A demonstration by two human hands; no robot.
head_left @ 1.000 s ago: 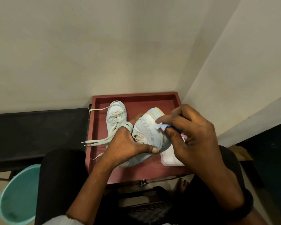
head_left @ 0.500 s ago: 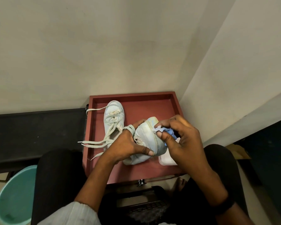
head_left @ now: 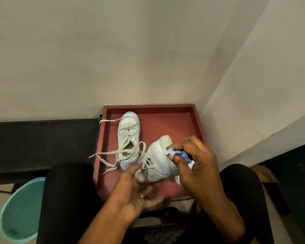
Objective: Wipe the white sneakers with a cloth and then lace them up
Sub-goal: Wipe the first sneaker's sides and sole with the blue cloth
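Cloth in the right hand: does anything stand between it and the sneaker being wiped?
Nothing visible does. The right hand pinches the cloth against the side of the near sneaker; the open left hand is at the laces, clear of that spot.

There is one view, from a camera worn on the person's head. It faces forward and steeply down, toward the lap and a corner where two walls meet. The wide lens takes in much: a pale wall [head_left: 113, 50] fills the upper half, a red tray [head_left: 148, 106] sits low in the centre, and a teal bucket [head_left: 19, 213] shows at the lower left edge. The camera is near the work. The left hand [head_left: 136, 192] and right hand [head_left: 197, 166] loom large at the bottom, forearms running off the frame, and the folds of the blue cloth [head_left: 183, 154] show plainly. Black-clad knees [head_left: 67, 191] flank the tray.
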